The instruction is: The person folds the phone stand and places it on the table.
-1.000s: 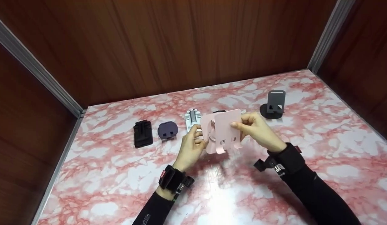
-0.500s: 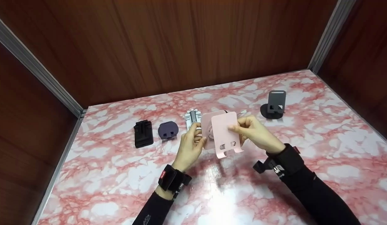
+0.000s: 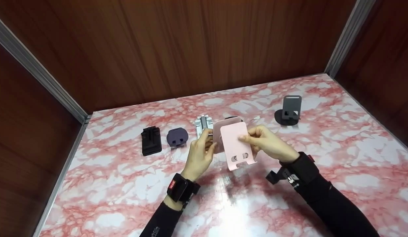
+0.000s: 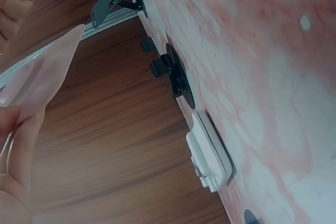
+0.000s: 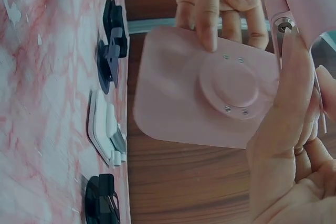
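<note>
A pink phone stand (image 3: pixel 236 144) is held up over the table by both hands. With thumb and fingers the left hand (image 3: pixel 199 156) pinches the left edge of its base plate (image 5: pixel 173 87), which carries a raised round boss with small screws in the right wrist view. The right hand (image 3: pixel 271 146) pinches the right side of the front holder plate, its thumb on the face below the top edge. Two cut-out holes and a pair of bent lips show at that plate's lower end. A hinge screw (image 5: pixel 284 25) sits at the joint by the right fingers.
Behind the hands stand a folded black stand (image 3: pixel 151 141), a round purple stand (image 3: pixel 177 136) and a white-and-grey stand (image 3: pixel 203 122). A black stand (image 4: pixel 173 72) is mostly hidden behind the pink one in the head view. A grey stand (image 3: pixel 291 107) is upright at back right.
The front holder plate has swung down and now faces the head camera more, covering more of the base plate. The right hand has lowered slightly with it; the left hand keeps its grip.
</note>
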Tool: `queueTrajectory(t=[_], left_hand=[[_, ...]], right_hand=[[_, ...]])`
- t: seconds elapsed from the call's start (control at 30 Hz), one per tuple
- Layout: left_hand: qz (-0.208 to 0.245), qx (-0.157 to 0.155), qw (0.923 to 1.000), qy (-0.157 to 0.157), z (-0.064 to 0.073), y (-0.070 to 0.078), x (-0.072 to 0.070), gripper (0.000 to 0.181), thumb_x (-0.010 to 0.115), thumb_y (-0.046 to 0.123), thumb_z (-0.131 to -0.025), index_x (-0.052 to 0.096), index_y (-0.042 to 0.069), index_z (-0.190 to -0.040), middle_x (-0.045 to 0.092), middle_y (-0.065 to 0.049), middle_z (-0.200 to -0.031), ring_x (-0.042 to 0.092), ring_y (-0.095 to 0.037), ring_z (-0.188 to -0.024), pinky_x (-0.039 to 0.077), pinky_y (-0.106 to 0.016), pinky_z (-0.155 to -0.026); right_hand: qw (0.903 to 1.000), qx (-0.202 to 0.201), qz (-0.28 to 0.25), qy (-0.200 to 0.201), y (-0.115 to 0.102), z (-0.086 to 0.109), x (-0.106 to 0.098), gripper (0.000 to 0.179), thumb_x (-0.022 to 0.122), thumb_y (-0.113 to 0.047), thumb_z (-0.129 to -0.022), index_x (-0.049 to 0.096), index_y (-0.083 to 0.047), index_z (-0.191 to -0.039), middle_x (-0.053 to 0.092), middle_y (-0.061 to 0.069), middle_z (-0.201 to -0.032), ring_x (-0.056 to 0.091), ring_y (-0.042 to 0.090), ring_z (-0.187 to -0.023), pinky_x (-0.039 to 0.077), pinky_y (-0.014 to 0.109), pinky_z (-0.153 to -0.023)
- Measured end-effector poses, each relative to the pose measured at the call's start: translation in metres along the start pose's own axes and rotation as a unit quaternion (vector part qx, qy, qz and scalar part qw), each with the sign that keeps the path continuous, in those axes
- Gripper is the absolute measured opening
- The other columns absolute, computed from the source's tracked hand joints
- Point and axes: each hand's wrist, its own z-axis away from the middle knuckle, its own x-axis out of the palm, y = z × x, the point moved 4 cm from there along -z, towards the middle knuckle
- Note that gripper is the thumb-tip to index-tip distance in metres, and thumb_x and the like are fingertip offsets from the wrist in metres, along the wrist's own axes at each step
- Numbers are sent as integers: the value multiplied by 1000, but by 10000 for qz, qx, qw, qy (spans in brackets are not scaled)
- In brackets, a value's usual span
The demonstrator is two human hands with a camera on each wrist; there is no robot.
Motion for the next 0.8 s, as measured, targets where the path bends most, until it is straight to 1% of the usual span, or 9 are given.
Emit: queueTrajectory(t=[0.13, 0.2, 0.27, 0.37, 0.5, 0.6, 0.67, 0.7, 0.8], left_hand=[[-298, 287, 9991, 107, 1, 4, -2, 25, 56, -5, -86, 51, 2, -109, 70, -16, -99, 69, -20, -90, 54, -16, -78], [-371, 337, 9987, 121, 1, 4, -3, 25, 56, -5, -86, 51, 2, -109, 70, -16, -98, 70, -20, -88, 54, -16, -78], [-380, 322, 9987, 111, 1, 4, -2, 25, 57, -5, -86, 51, 3, -109, 70, -15, -97, 70, -19, -87, 54, -16, -77], [-235, 192, 9995, 21, 0, 3, -1, 26, 57, -5, -86, 51, 3, -109, 71, -14, -96, 70, -18, -84, 55, -16, -74], [153, -88, 9998, -124, 0, -1, 2, 27, 57, -5, -86, 52, 5, -111, 71, -13, -97, 70, -18, -83, 56, -18, -71], [446, -259, 9985, -157, 0, -4, 3, 29, 57, -6, -85, 53, 6, -111, 71, -12, -97, 70, -20, -84, 57, -20, -71], [607, -333, 9975, -148, 0, -4, 2, 30, 58, -6, -85, 53, 7, -112, 71, -12, -98, 69, -21, -85, 57, -22, -73], [662, -394, 9969, -151, 0, -4, 2, 30, 58, -7, -85, 53, 5, -112, 71, -14, -98, 69, -23, -86, 57, -23, -74], [822, -554, 9950, -146, -1, 9, -2, 30, 57, -10, -83, 53, 0, -112, 69, -19, -99, 69, -26, -88, 57, -26, -77]], right_hand=[[9995, 53, -187, -231, 3, -1, 4, 21, 51, -16, -95, 67, -8, -84, 71, 0, -70, 53, 3, -48, 49, 19, -45], [9992, 86, -251, -287, 4, -1, 4, 22, 50, -16, -95, 67, -9, -84, 71, 0, -70, 51, 2, -47, 49, 19, -45], [9990, 112, -310, -293, 4, -2, 5, 22, 50, -17, -95, 67, -8, -84, 71, 0, -70, 51, 2, -47, 49, 19, -45], [9987, 184, -404, -262, 5, -1, 4, 21, 51, -17, -95, 67, -8, -84, 70, -1, -69, 53, 2, -49, 49, 18, -45], [9979, 280, -546, -193, 5, -1, 5, 21, 51, -18, -95, 66, -8, -84, 69, -1, -68, 59, 4, -52, 48, 17, -44], [9976, 356, -574, -125, 4, 0, 5, 20, 52, -19, -95, 66, -8, -86, 70, 0, -71, 63, 7, -56, 49, 18, -45], [9986, 340, -400, -39, 3, 0, 5, 19, 53, -19, -94, 66, -7, -86, 71, 1, -71, 64, 8, -56, 50, 19, -45], [9991, 313, -270, 29, 1, 1, 4, 19, 54, -20, -94, 66, -7, -87, 70, 1, -72, 64, 8, -56, 51, 21, -45], [9991, 181, 215, 307, -4, 2, 2, 17, 57, -22, -91, 63, -7, -85, 68, 1, -72, 62, 10, -56, 53, 28, -46]])
